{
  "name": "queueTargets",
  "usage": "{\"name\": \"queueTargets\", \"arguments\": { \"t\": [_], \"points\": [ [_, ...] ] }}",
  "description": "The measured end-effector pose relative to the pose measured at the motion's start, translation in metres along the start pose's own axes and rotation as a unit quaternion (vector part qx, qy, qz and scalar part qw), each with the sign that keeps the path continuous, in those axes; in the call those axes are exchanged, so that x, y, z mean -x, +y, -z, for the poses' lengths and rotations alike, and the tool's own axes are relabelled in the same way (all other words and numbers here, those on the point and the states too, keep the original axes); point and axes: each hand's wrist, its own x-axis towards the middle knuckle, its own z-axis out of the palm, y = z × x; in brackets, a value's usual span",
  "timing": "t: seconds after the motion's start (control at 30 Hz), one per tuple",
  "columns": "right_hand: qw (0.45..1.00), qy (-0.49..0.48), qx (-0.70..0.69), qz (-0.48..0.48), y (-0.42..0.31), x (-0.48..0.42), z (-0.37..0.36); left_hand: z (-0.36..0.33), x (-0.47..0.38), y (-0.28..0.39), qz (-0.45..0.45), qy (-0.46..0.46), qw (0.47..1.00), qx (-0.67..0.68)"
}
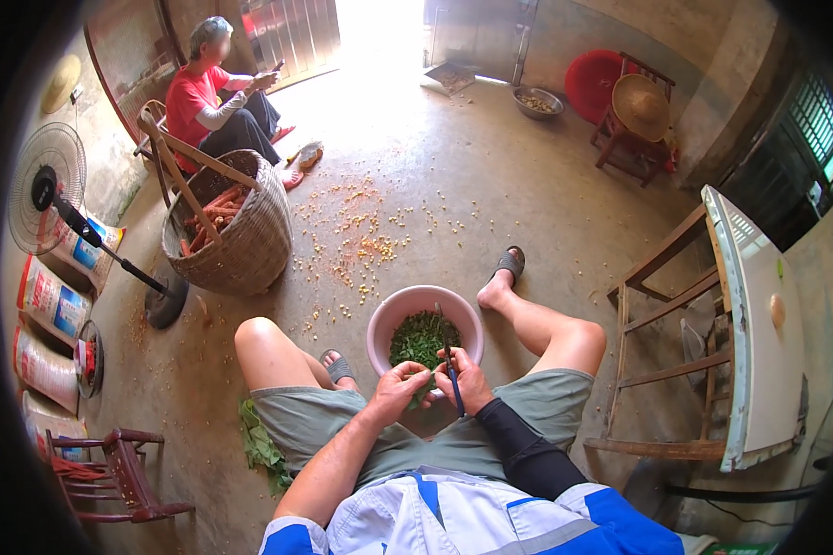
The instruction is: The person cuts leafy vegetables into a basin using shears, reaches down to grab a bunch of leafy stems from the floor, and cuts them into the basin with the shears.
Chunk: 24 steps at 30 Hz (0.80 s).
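Between my knees on the floor stands a pink plastic basin holding chopped green leaves. Over its near rim my left hand pinches a small bunch of green leaves. Close beside it, my right hand holds a long tool with dark blue handles, its blades pointing away over the basin; it looks like scissors. My fingertips nearly meet at the leaves. A heap of large green leaves lies on the floor by my left thigh.
A woven basket of reddish corn cobs stands front left, near a seated person in red. Corn kernels litter the floor. A standing fan, sacks and wooden chair are left; a wooden-framed table is right.
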Motion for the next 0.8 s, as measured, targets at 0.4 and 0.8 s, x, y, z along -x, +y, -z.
{"name": "queueTargets", "arguments": {
  "t": [0.4, 0.8],
  "points": [
    [0.998, -0.028, -0.038, 0.029, -0.0051, -0.0017, -0.0024, 0.0066, -0.0055, -0.0033, -0.054, 0.014, 0.998, -0.026],
    [0.998, -0.003, 0.024, 0.052, -0.0086, -0.0017, -0.0016, 0.0052, -0.0029, -0.0015, -0.012, -0.009, 1.0, 0.012]
  ]
}}
